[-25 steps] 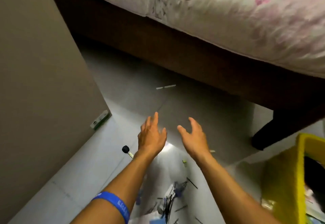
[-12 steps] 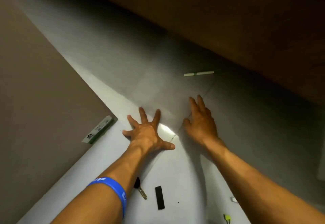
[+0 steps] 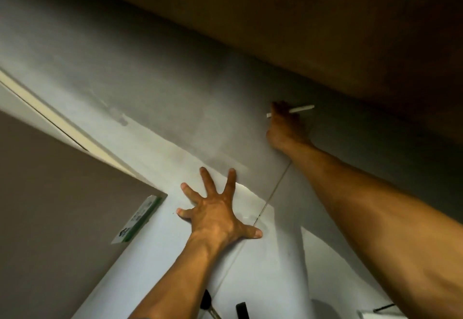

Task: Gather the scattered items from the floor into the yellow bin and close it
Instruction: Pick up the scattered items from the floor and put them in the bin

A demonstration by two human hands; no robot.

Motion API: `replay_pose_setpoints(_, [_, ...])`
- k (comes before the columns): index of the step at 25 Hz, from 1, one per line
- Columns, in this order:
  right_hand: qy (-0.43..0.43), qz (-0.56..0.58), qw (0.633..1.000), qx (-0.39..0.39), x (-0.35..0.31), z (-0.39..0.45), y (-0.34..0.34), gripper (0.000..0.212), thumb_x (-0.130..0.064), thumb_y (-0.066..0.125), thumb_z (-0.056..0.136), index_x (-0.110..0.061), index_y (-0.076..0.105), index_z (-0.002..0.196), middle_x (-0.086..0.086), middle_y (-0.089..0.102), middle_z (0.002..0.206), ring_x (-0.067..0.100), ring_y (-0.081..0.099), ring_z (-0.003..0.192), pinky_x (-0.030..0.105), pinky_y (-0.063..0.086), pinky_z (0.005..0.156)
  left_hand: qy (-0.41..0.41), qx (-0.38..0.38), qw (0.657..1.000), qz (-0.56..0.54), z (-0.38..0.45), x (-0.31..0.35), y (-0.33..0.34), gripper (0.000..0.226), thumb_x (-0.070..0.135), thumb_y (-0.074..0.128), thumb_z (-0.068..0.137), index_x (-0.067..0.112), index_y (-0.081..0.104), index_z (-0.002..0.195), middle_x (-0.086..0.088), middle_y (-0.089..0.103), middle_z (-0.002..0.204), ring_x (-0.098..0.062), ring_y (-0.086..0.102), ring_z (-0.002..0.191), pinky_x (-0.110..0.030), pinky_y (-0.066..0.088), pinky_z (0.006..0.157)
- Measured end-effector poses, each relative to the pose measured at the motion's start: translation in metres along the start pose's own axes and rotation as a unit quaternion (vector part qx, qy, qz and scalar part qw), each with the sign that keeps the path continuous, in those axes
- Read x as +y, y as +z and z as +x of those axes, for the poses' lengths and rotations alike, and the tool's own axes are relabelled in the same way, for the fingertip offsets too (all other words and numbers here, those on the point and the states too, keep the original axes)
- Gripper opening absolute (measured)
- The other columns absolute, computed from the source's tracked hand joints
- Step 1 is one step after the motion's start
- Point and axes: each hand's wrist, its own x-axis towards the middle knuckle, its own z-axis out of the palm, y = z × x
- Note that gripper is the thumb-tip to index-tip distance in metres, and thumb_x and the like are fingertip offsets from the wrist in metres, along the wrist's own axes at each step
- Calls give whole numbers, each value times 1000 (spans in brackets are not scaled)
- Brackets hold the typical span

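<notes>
My left hand (image 3: 218, 212) presses flat on the pale floor tile, fingers spread wide. My right arm stretches into the shadow under the bed, and my right hand (image 3: 285, 124) lies over the middle of a thin white stick (image 3: 302, 109) on the floor. Both ends of the stick show on either side of the hand. In the dark I cannot make out whether the fingers curl round it. The yellow bin is out of view.
The dark wooden bed frame (image 3: 325, 30) hangs low over the far floor. A brown cabinet side (image 3: 50, 206) stands at the left with a green-and-white box (image 3: 136, 221) at its foot. A black-headed key (image 3: 206, 302), a small black block (image 3: 241, 310) and a thin black stick (image 3: 383, 308) lie near the bottom edge.
My head has dropped lower and nearer the floor. My right hand has slid forward under the bed onto the white stick. My left hand stays planted on the tile.
</notes>
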Motion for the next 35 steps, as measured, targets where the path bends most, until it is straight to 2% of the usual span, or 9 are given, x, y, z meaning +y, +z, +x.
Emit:
replay_pose_setpoints(4, [8,-105,994,13,-2,-4,1,55,-7,42,100,-7,23,152,22,17,160,41,40,135,47,41,105,0,2,1000,-2,0,0,-1,140,87,70,41,61,-31,134,2,-50,147,-51,-38,133,-80,0,101])
replay_pose_setpoints(9, [-32,-93,995,23,-8,-48,7,50,-12,56,96,-7,37,142,18,38,148,29,62,110,34,53,87,-7,4,1000,1,0,-1,2,140,88,69,39,61,-30,134,2,-49,148,-50,-40,132,-80,-1,102])
replay_pose_setpoints(13, [-67,26,997,4,-7,-126,23,27,-8,54,95,-13,51,121,12,47,131,27,63,92,32,54,79,-7,-6,1000,9,-7,2,-3,141,86,72,39,59,-24,139,-1,-44,152,-52,-36,134,-81,2,102])
replay_pose_setpoints(18, [-67,45,996,-47,1,-210,38,19,-13,54,93,-14,50,112,13,47,123,32,62,84,34,48,70,-3,8,1000,-1,-14,2,-7,138,85,72,40,57,-13,145,-1,-33,158,-51,-26,140,-78,5,103])
replay_pose_setpoints(24, [-84,53,993,-69,40,-288,44,10,-13,51,96,-16,49,105,9,50,105,26,53,72,33,41,65,78,57,995,14,-70,-48,19,92,63,65,79,38,17,153,-3,3,164,-33,4,149,-52,21,116])
replay_pose_setpoints(27, [-78,54,991,-89,58,-347,43,16,-9,49,94,-14,45,108,11,52,104,31,55,80,34,38,67,81,170,982,14,-151,-50,77,50,41,51,94,27,37,140,-12,35,141,-30,34,124,-40,43,95])
replay_pose_setpoints(29, [-82,38,990,-109,61,-391,44,15,-10,46,94,-13,45,109,12,54,105,31,55,85,35,37,68,84,198,977,10,-198,-39,113,36,30,47,97,22,43,131,-7,42,126,-25,39,110,-35,45,87])
replay_pose_setpoints(32, [-73,8,989,-131,67,-439,30,17,-17,49,95,-13,49,111,10,57,109,29,53,97,33,36,74,99,85,991,-36,-245,-28,138,33,32,49,97,21,47,129,-4,44,128,-23,42,115,-35,46,93])
replay_pose_setpoints(35, [-1,71,990,-119,82,-476,-17,18,-19,51,95,-15,52,113,9,54,108,28,56,89,32,38,69,96,31,994,-42,-294,-29,129,36,34,55,94,25,51,128,-3,48,128,-23,49,112,-38,48,94])
